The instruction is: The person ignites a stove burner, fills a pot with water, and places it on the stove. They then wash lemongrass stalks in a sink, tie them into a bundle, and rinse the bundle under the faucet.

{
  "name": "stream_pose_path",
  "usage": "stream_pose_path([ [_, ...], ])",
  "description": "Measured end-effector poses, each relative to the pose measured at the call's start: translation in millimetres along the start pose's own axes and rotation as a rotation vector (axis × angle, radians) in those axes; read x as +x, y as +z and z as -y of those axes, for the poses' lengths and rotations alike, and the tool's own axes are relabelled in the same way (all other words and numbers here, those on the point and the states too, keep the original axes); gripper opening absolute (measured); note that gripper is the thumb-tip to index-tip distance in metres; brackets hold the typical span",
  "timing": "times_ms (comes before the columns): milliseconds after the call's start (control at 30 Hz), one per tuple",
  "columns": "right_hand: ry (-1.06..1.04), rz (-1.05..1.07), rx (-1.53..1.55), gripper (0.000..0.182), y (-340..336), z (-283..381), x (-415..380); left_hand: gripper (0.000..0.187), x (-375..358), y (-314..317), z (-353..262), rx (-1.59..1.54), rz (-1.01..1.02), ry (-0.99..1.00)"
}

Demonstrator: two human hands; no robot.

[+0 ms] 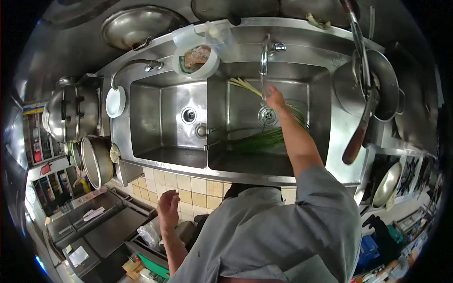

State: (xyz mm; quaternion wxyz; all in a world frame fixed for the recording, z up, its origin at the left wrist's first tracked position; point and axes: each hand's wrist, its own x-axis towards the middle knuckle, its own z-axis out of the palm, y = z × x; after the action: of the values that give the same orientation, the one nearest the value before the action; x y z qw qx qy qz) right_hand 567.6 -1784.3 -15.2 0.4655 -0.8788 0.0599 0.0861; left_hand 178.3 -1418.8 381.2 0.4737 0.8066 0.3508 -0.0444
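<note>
Technician A: State the condition of the fingers.

Technician B: The right hand (276, 100) is below the chrome right tap (264, 61). Whether its fingers grasp anything cannot be told. The left hand (169, 207) is outside the sink, over the tiled floor (185, 184); its fingers are loosely bent, with nothing visible in them.

Technician A: State the position and long axis of the greens.

Technician B: They lie in the right steel basin (240, 113). The long, thin stalks with pale ends (245, 85) run diagonally: pale ends to the left of the right fingers, towards the divider (207, 101); green ends to the right, nearer the body, past the forearm (298, 141). The stalks pass just beside the fingers; contact cannot be confirmed. The mass of long green leaves (257, 142) lies nearer the body, roughly crosswise, passing beneath the forearm. The right hand is the nearer one; the left is well apart.

Technician A: Give the counts.

Technician B: Two hands, two basins, including the left steel basin (153, 101), and two taps, including the curved left tap (130, 62). One round drain (268, 116) shows in the right basin. One white plastic tub (214, 66) stands behind the basins. Individual stalks overlap and cannot be counted.
</note>
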Motion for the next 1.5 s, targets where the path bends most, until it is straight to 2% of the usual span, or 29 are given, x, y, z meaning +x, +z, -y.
stream_pose_path([
  [67,-0.080,0.000,-0.318,0.044,47,-46,3,0.025,-9,6,-7,0.085,0.087,-0.003],
  [100,-0.081,0.006,-0.298,0.044,48,-32,-7,0.028,-14,8,-2,0.057,0.106,0.028],
  [167,0.078,0.194,-0.679,0.055,30,8,-29,0.026,-24,11,-14,0.124,0.087,-0.017],
  [200,0.073,0.194,-0.669,0.055,36,2,-26,0.025,-28,13,-16,0.170,0.078,-0.061],
  [267,0.174,0.496,-0.760,0.053,45,-10,-26,0.024,-29,14,-2,0.165,0.060,-0.045],
  [367,0.272,0.584,-0.588,0.046,46,-12,-51,0.023,-23,31,-8,0.055,0.064,-0.030],
  [433,0.180,0.574,-0.518,0.044,23,17,-68,0.022,-8,52,-11,-0.063,0.135,-0.050],
  [500,0.095,0.563,-0.446,0.042,12,34,-81,0.026,21,77,-6,-0.320,0.310,-0.074],
  [533,-0.002,0.491,-0.341,0.040,12,34,-79,0.034,40,94,-5,-0.419,0.401,-0.144],
  [567,-0.097,0.407,-0.240,0.037,6,35,-78,0.042,60,110,-13,-0.419,0.546,-0.087],
  [633,-0.163,0.423,-0.181,0.030,-43,90,-87,0.061,106,158,-46,-0.317,0.640,-0.081],
  [667,-0.235,0.466,-0.107,0.025,-68,120,-93,0.069,134,181,-58,-0.264,0.667,-0.040],
  [733,-0.245,0.459,-0.100,0.025,-102,158,-100,0.070,176,230,-100,-0.454,0.646,0.009],
  [833,-0.175,0.457,-0.063,0.026,-137,187,-118,0.072,208,272,-167,-0.713,0.760,0.349],
  [867,-0.100,0.472,-0.014,0.027,-143,186,-126,0.075,201,274,-187,-0.906,0.825,0.374],
  [933,-0.105,0.466,-0.104,0.032,-150,175,-131,0.077,196,279,-206,-1.012,0.892,0.336],
  [1033,0.022,0.476,0.179,0.036,-148,149,-147,0.082,190,299,-205,-1.193,0.797,0.294],
  [1067,0.023,0.473,0.174,0.036,-147,143,-147,0.082,190,304,-203,-1.197,0.801,0.294],
  [1133,-0.021,0.348,0.191,0.035,-143,126,-152,0.086,184,317,-199,-1.125,0.641,0.434],
  [1167,-0.086,0.409,0.434,0.035,-114,84,-139,0.084,190,325,-192,-1.269,0.645,0.478],
  [1200,-0.162,0.411,0.665,0.035,-99,47,-123,0.081,226,351,-174,-1.209,0.549,0.500],
  [1233,0.054,0.346,0.054,0.038,-151,141,-166,0.064,199,335,-194,-1.229,0.569,0.422],
  [1267,-0.005,0.381,0.335,0.043,-122,78,-146,0.050,167,318,-217,-1.251,0.588,0.342],
  [1300,-0.031,0.234,0.080,0.049,-145,123,-172,0.059,170,310,-225,-1.287,0.801,0.125],
  [1333,-0.133,0.217,0.125,0.053,-147,115,-172,0.064,182,324,-227,-1.177,0.773,0.123],
  [1367,-0.191,0.171,-0.065,0.051,-156,116,-178,0.062,190,334,-229,-1.189,0.824,0.123],
  [1400,-0.094,0.236,-0.037,0.045,-153,107,-171,0.064,227,353,-214,-1.153,1.036,0.233],
  [1467,0.045,0.244,0.015,0.043,-163,111,-182,0.057,182,358,-235,-1.023,0.819,0.078],
  [1500,0.055,0.220,0.023,0.043,-168,115,-187,0.054,187,369,-238,-0.964,0.829,0.065],
])
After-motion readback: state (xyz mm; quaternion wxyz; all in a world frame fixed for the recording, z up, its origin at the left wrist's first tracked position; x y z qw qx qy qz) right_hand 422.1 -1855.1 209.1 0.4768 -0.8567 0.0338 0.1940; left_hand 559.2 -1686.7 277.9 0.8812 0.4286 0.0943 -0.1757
